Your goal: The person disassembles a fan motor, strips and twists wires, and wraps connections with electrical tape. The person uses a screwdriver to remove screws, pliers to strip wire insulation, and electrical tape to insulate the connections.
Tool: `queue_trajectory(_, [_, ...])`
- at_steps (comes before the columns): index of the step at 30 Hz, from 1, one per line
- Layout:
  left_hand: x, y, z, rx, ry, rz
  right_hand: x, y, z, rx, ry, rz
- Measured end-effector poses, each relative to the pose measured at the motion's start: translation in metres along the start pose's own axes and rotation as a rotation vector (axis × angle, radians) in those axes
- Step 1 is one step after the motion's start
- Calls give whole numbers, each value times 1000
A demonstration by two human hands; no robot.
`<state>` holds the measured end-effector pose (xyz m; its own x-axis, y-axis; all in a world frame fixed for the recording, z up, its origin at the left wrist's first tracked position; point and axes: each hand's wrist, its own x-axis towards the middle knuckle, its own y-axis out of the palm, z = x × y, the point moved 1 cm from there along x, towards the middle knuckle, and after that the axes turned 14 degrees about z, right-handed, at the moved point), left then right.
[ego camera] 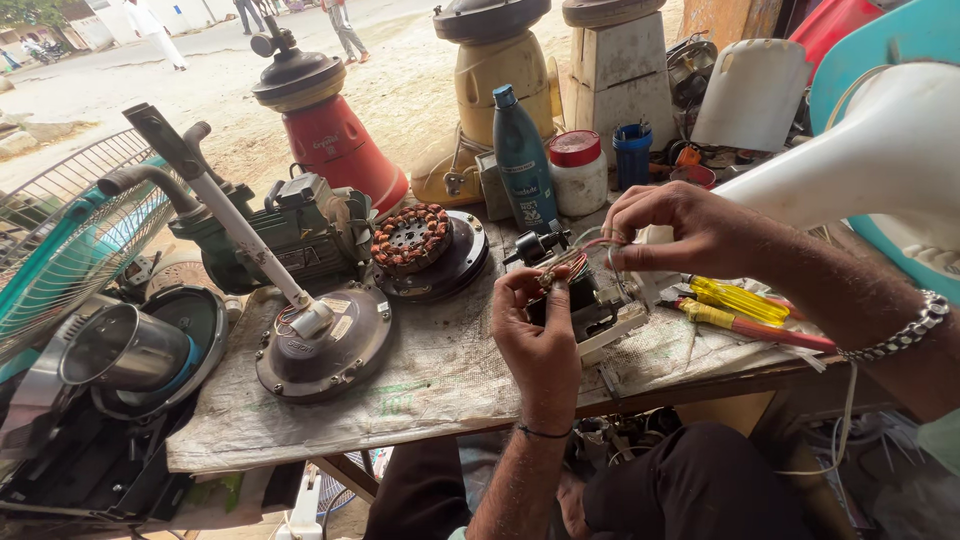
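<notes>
I am at the wiring step on the small black electric motor with the white plastic base [590, 305], which sits near the front edge of the workbench, on the worn grey woven sheet [420, 370] that covers it. My left hand [535, 335] is closed around the near side of the motor, thumb and forefinger pinched on the bundle of thin red and pale wires [572, 262] where they leave the winding. My right hand [680, 235] comes in from the right, fingers narrowed to a pinch on the far ends of the same wires, pulling them up and apart. Whether any wire is already bared or joined I cannot tell; the ends are too fine to see.

Just right of the motor, toward the bench's right edge, lie two screwdrivers: one with a clear yellow handle [740, 298] and one with a red and yellow handle [760, 328]. Left of it, toward the middle of the bench, are a round copper-wound stator in a black housing [425, 250] and a dark grey ceiling-fan body with a white rod [325, 340]. A tall dark teal plastic bottle [522, 160] stands at the back edge.

As I judge it, the next move calls for steadiness: keep the motor clamped in the left hand and single out one lead without tugging the winding.
</notes>
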<state>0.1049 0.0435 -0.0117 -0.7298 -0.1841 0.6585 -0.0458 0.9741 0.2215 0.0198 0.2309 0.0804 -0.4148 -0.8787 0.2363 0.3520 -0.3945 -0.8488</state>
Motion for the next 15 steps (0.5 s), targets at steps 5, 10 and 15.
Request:
queue_trajectory(5, [1,-1,-15,57,50,191,4,4,22,-24,192,-211])
queue_trajectory(10, [0,1,-17,183,42,358,1,9,45,-114,224,-334])
queue_trajectory(15, [2,4,4,-37,-133,310,0,-5,34,329,60,-509])
